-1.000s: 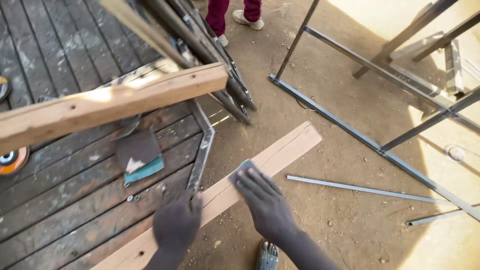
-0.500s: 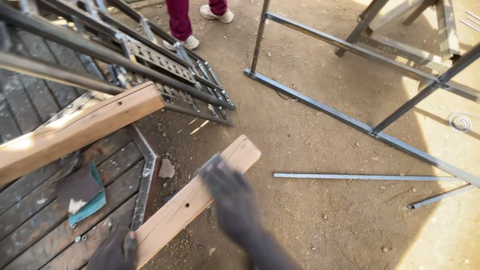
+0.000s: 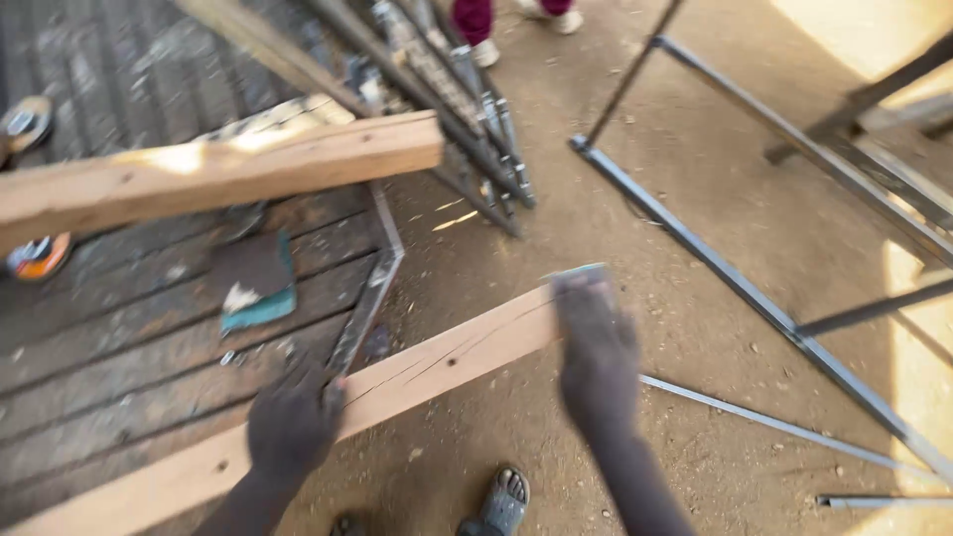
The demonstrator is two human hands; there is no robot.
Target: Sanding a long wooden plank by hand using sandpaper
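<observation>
A long pale wooden plank (image 3: 437,362) runs from the lower left up toward the middle, over the sandy ground. My left hand (image 3: 290,427) rests on its near part, fingers curled over the edge. My right hand (image 3: 596,347) lies flat on the plank's far end, pressing a greenish sheet of sandpaper (image 3: 581,273) under the fingertips. The picture is blurred, so the exact grip is unclear.
A second thick wooden beam (image 3: 218,174) lies across a dark wooden platform (image 3: 119,337). Metal frames (image 3: 754,288) and stacked steel grilles (image 3: 447,89) stand around. A thin steel rod (image 3: 774,422) lies on the sand. Another person's shoes (image 3: 516,30) show at top; my sandal (image 3: 501,501) is below.
The view swung about. My right hand moved along the plank to its far end with the sandpaper; my left hand stayed on the near part.
</observation>
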